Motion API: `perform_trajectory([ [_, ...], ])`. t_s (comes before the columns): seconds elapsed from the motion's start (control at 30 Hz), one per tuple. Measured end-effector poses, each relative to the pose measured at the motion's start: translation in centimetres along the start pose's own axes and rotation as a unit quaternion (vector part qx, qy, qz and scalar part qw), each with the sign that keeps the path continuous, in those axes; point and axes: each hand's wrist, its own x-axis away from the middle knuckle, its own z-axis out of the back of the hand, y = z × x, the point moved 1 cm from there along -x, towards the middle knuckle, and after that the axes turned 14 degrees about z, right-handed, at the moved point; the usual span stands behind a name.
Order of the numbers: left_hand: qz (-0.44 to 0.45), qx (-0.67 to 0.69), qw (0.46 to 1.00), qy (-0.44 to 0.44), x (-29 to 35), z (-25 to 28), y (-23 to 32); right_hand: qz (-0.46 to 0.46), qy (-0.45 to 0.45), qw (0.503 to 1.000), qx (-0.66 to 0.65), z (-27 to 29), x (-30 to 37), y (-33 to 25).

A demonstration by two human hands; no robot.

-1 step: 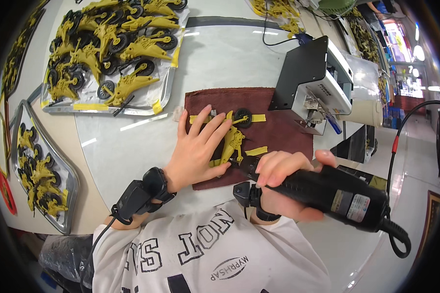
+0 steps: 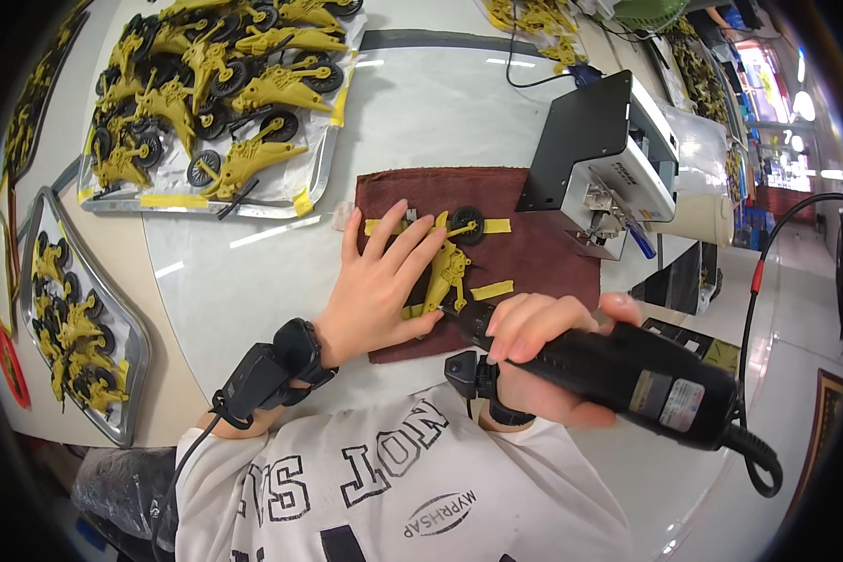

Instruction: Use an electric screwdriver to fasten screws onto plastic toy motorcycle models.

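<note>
A yellow toy motorcycle frame [image 2: 448, 272] with a black wheel [image 2: 465, 226] lies on a dark red cloth [image 2: 557, 258]. My left hand [image 2: 384, 281] rests flat over its left side, fingers stretched out and spread, hiding part of it. In my right hand [image 2: 548, 342] is a black corded electric screwdriver [image 2: 670, 384], gripped round its body. The tool slants down to the left, its front end at the near end of the toy, by my left thumb. Whether its tip touches a screw is too small to tell.
Behind left, a tray [image 2: 323, 173] holds several yellow toy motorcycles; a smaller tray [image 2: 140, 375] of them stands at the far left. A black-and-white box-shaped machine [image 2: 595, 150] stands right of the toy. Yellow tape strips [image 2: 492, 290] lie on the cloth. The screwdriver's cord [image 2: 766, 468] loops at right.
</note>
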Motion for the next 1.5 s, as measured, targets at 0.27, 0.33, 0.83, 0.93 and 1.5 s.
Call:
perform_trajectory([
  [0.27,0.0,-0.01,1.0,-0.003,0.2,0.2,-0.4,0.027,-0.016,0.993,0.117,-1.1,1.7,2.3],
  [0.33,0.0,-0.007,1.0,-0.002,0.2,0.3,-0.4,0.041,-0.039,0.992,0.114,-1.1,1.6,3.0],
  [0.83,0.001,-0.008,1.0,0.007,0.1,-0.1,-0.4,0.142,0.052,0.969,0.193,0.7,-2.0,-0.8],
  [0.93,-0.013,-0.001,1.0,0.005,-0.1,0.1,0.4,0.199,0.209,0.899,0.329,5.1,-6.1,-4.5],
  [1.5,-0.013,0.002,1.0,0.013,-0.1,0.3,0.0,0.081,0.137,0.978,0.133,0.7,-2.9,0.4],
])
